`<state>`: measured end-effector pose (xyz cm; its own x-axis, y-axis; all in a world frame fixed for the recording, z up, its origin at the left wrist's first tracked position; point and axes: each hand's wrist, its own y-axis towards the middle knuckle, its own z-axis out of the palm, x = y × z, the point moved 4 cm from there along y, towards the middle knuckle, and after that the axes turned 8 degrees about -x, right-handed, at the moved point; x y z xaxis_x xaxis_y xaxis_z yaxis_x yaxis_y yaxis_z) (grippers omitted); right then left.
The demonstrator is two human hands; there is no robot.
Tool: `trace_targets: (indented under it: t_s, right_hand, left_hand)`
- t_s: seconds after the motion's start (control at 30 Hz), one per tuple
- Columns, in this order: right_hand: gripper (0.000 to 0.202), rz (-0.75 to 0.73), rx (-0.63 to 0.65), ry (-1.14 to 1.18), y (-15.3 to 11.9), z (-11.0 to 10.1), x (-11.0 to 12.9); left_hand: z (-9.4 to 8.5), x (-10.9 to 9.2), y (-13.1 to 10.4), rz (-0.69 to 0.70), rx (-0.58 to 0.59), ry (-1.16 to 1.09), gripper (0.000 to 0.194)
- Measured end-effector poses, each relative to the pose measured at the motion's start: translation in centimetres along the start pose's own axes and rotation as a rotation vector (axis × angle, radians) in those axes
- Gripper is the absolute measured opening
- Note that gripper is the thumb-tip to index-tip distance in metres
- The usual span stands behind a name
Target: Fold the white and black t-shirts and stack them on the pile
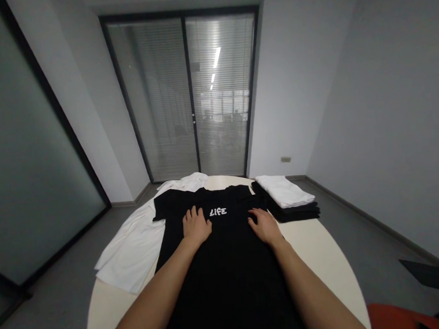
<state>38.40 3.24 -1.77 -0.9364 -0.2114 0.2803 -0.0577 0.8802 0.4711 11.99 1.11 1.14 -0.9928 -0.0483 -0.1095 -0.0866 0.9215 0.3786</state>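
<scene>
A black T-shirt (227, 274) with white lettering on it lies spread out, its neck toward the far edge of the table. My left hand (197, 226) rests on the shirt left of the lettering, fingers apart and pointing away from me. To the right of the lettering, my right hand (265, 225) lies on the cloth near the shirt's right side, its fingers stretched toward the middle. Neither hand grips anything that I can see. Beside the shirt on the left, a loose white garment (135, 250) partly lies beneath its sleeve.
A pale rounded table (324, 262) carries everything. At its far right stands a stack of folded black garments (298, 213) with a folded white garment (284, 191) on top. Glass doors with blinds (188, 96) stand beyond. A red chair (399, 317) shows at lower right.
</scene>
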Motion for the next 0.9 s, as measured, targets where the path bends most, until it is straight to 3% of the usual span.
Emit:
trace_targets:
  t_s: [0.13, 0.33, 0.57, 0.7, 0.9]
  right_hand:
    - [0.038, 0.017, 0.0, -0.005, 0.2, 0.0, 0.0]
    - [0.044, 0.106, 0.021, -0.179, 1.4, -0.2, 1.4]
    - [0.034, 0.047, 0.079, -0.381, 6.0, 0.0, 4.8]
    - [0.027, -0.028, 0.051, -0.304, 9.4, 1.6, 6.1]
    - [0.032, 0.049, 0.142, -0.149, 15.0, 4.5, 5.6]
  left_hand:
    - [2.2, -0.6, 1.8, 0.019, 0.033, -0.03, 0.061]
    - [4.5, 0.3, 2.2, 0.031, 0.077, -0.06, 0.059]
    - [4.4, 0.1, 2.3, 0.013, 0.062, -0.089, 0.059]
    - [4.1, -0.1, 2.4, 0.007, 0.038, -0.101, 0.058]
    - [4.0, -0.3, 2.6, 0.005, 0.022, -0.105, 0.057]
